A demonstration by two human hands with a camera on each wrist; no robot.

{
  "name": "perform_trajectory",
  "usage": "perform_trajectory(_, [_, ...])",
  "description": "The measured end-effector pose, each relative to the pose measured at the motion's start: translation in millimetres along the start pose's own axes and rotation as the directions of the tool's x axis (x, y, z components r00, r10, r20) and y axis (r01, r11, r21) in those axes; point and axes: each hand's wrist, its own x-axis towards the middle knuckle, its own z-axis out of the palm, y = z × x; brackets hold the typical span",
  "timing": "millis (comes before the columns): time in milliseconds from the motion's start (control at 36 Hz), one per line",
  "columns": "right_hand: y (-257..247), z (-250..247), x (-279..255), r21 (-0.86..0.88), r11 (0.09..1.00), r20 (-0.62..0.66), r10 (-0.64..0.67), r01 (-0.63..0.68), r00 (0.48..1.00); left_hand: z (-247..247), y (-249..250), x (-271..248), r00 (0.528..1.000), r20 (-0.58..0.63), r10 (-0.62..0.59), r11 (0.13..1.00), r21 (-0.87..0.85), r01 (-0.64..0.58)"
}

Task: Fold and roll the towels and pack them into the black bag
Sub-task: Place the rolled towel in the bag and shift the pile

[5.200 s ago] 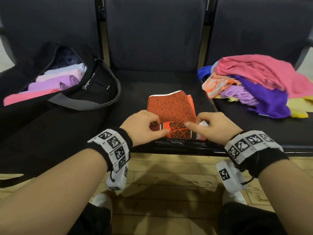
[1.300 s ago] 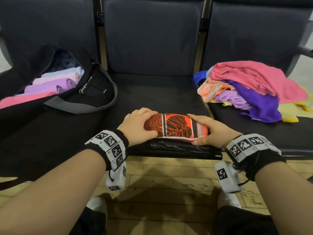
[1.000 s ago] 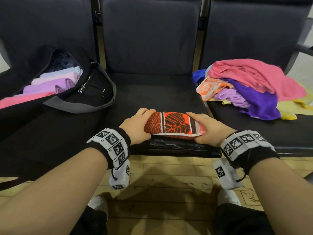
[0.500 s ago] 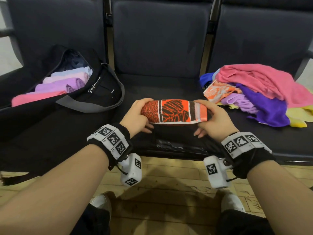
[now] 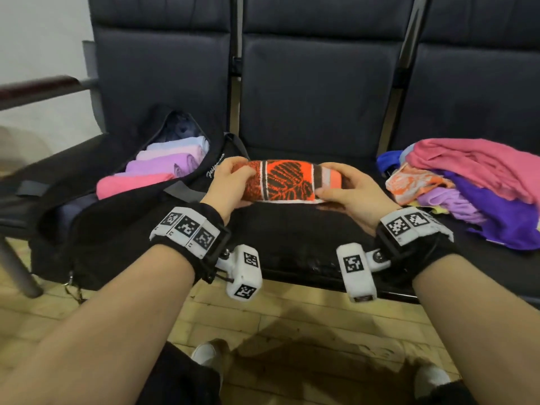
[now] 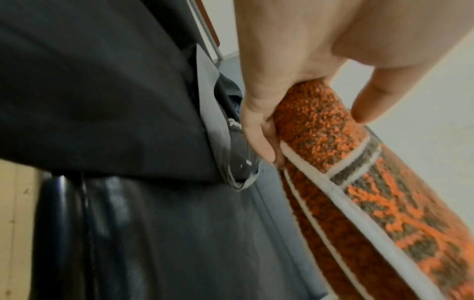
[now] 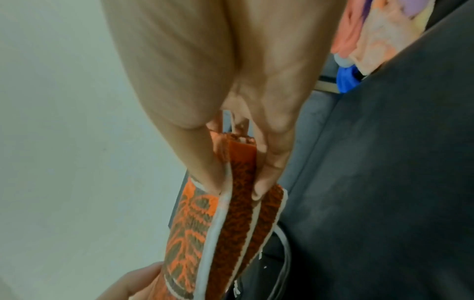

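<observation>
A rolled orange towel [image 5: 287, 181] with a dark leaf pattern and white stripes hangs level above the middle seat. My left hand [image 5: 233, 185] grips its left end, fingers curled round the roll [image 6: 320, 125]. My right hand [image 5: 340, 190] grips the right end, thumb and fingers pinching the edge [image 7: 241, 182]. The black bag [image 5: 122, 211] lies open on the left seat, close to my left hand, and holds several rolled towels [image 5: 163, 168] in pink, purple and pale blue.
A loose heap of towels [image 5: 473, 182] in pink, purple, orange, blue and yellow lies on the right seat. Dark padded seat backs [image 5: 318, 92] stand behind. The middle seat's front edge [image 5: 306, 267] is below my wrists, wooden floor [image 5: 292, 331] under it.
Both hands finished rolling the orange towel on the middle seat, then lifted the roll off the seat and carried it up and leftward, nearer the bag.
</observation>
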Motion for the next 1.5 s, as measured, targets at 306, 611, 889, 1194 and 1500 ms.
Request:
perform_trajectory(306, [-72,99,9,-0.106,0.990,0.176,-0.075,0.095,0.981,-110,63,-13,0.984,-0.178,0.019,0.997,-0.071,-0.033])
perform_trajectory(611, [-95,216,60,-0.292,0.955,0.297,0.045,0.046,0.954,-234,72,22,0.976,-0.210,-0.066,0.994,-0.103,0.045])
perform_trajectory(889, [-71,318,115,-0.620,0.784,0.299,0.217,0.016,0.929,-305,49,50,0.934,-0.325,-0.145,0.987,-0.118,0.112])
perform_trajectory(1194, [-35,329,133,-0.826,0.549,0.362,0.344,0.127,0.866,-320,21,69,0.921,-0.254,-0.296,0.954,-0.125,0.272])
perform_trajectory(1500, [-39,312,139,-0.913,0.298,0.399,0.519,0.278,0.756,-276,-8,77,0.903,-0.180,-0.391,0.920,-0.082,0.382])
